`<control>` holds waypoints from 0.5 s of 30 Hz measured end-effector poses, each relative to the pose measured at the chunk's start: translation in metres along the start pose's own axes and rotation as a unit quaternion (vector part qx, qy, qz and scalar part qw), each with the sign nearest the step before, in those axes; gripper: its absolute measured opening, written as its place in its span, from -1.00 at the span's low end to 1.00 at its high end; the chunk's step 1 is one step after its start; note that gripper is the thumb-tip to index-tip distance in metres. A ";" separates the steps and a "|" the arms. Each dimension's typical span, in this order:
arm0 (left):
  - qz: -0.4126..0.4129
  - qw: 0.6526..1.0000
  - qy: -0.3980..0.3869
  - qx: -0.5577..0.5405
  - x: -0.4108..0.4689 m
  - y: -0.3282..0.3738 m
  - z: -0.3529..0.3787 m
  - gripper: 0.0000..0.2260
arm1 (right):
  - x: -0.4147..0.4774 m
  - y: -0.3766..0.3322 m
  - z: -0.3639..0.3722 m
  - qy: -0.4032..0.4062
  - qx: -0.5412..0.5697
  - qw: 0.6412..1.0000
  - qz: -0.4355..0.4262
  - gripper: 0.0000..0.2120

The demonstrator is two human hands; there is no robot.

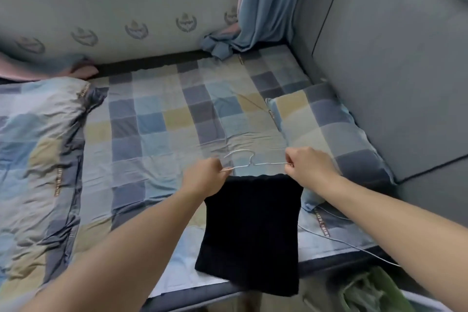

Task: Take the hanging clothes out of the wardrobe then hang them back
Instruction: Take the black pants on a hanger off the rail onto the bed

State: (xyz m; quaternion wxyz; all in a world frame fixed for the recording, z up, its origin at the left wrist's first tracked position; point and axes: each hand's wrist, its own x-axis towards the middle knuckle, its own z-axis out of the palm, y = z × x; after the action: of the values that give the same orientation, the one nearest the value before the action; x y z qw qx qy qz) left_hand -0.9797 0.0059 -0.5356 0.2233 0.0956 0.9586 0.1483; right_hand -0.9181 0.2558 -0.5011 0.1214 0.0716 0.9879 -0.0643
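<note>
A black garment (253,230) lies flat on the checked bed sheet (157,119), its lower edge reaching past the bed's front edge. A thin silver wire hanger (249,161) lies at the garment's top edge, hook pointing away from me. My left hand (205,177) pinches the hanger's left end at the garment's top left corner. My right hand (307,163) pinches the hanger's right end at the top right corner. The hanger's lower bar is hidden by the black cloth.
A checked pillow (326,129) lies to the right, and a folded checked quilt (38,159) to the left. A grey padded headboard (392,71) rises on the right. A blue curtain (263,2) hangs at the back. A white cable (336,238) runs across the bed's front right.
</note>
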 end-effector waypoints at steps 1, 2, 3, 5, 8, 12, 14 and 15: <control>-0.010 1.000 -0.010 -0.008 0.013 -0.001 0.010 -0.60 | 0.012 0.006 0.014 -0.009 0.000 1.000 0.000 -0.88; -0.017 1.000 -0.017 -0.015 0.027 -0.003 0.020 -0.60 | 0.024 0.012 0.029 -0.017 0.001 1.000 -0.001 -0.85; -0.021 0.999 -0.024 -0.022 0.040 -0.006 0.030 -0.61 | 0.036 0.018 0.043 -0.020 0.004 1.000 -0.002 -0.83; -0.018 0.999 -0.032 -0.027 0.070 -0.011 0.051 -0.66 | 0.059 0.028 0.070 -0.015 -0.002 1.000 0.003 -0.81; -0.015 0.999 -0.031 -0.025 0.119 -0.020 0.082 -0.76 | 0.098 0.042 0.114 0.011 -0.064 0.998 -0.005 -0.77; 0.014 1.000 -0.004 -0.011 0.189 -0.036 0.127 -0.80 | 0.157 0.059 0.168 0.011 0.001 1.000 0.025 -0.78; 0.029 0.999 0.014 -0.010 0.224 -0.039 0.145 -0.80 | 0.188 0.069 0.193 0.027 0.027 0.999 0.035 -0.78; 0.034 0.999 0.024 -0.009 0.240 -0.039 0.152 -0.79 | 0.202 0.074 0.204 0.037 0.039 0.998 0.044 -0.79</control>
State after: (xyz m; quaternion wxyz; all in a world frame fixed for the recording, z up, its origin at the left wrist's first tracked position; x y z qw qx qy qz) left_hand -1.1267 0.0662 -0.7747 0.1956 0.1220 0.9586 0.1670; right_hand -1.0538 0.3241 -0.7560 0.0850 0.1215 0.9844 -0.0945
